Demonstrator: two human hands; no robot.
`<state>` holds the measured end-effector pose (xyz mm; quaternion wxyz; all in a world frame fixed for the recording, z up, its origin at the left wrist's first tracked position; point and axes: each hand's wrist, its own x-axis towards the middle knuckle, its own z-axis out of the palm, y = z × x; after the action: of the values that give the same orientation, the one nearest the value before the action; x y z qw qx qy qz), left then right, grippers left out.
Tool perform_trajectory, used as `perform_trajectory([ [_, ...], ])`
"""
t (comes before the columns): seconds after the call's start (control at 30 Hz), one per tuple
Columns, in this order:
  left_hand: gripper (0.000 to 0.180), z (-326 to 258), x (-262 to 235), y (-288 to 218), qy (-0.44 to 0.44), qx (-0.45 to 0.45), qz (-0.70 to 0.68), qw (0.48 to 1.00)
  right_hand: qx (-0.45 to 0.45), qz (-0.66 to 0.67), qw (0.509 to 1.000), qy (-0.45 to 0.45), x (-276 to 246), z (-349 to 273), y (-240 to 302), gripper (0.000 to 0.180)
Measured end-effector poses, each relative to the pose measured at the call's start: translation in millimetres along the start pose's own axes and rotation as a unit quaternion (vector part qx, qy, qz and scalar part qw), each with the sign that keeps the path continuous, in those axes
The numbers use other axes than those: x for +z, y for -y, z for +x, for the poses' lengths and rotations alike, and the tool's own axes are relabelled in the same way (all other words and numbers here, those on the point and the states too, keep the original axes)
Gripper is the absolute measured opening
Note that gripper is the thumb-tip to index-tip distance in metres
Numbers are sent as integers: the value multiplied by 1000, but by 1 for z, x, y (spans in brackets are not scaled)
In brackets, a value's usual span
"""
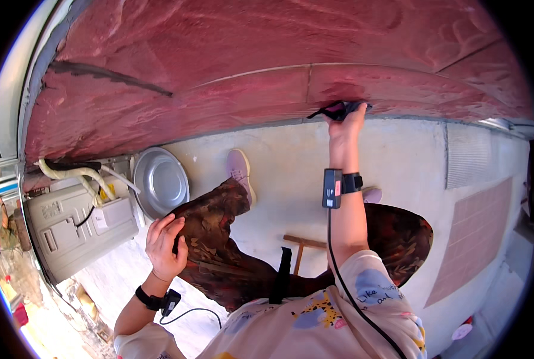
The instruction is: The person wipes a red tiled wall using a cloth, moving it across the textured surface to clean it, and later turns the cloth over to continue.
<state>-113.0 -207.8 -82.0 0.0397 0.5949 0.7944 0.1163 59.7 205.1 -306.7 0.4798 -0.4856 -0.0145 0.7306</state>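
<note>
R hand (346, 122) fingers gripping dark crumpled cloth (335, 110), pressing it vs red wall (219, 54), L hand (166, 246) fingers loosely curled, resting on knee (210, 218)

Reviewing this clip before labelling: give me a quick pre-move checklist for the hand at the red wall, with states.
1. Right hand grips the dark cloth-like tool: ok.
2. Tool touches the red plastered wall at its lower edge: ok.
3. Left hand rests on the patterned-trousered knee, holding nothing: ok.
4. Black wrist-device cable hangs away from the wall: ok.
5. Wooden-handled tool on the floor stays out of the feet's way: cannot tell.
</note>
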Motion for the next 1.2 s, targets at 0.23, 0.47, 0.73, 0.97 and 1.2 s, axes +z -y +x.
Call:
perform_trajectory([
  [0.23,30,-9,-3,10,-16,2,-2,1000,119,23,991,53,-18,24,-93,70],
  [0.47,30,-15,-1,16,-28,-13,-13,999,287,120,939,148,24,-53,-201,76],
  [0.73,29,-20,-6,20,-39,-32,-31,998,284,168,925,187,54,-105,-139,80],
  [0.97,27,-22,-6,24,-29,-31,-43,998,314,179,926,111,35,-57,-202,84],
  [1.2,31,-16,-3,21,-29,-23,-46,998,271,149,944,111,25,-47,-219,84],
])
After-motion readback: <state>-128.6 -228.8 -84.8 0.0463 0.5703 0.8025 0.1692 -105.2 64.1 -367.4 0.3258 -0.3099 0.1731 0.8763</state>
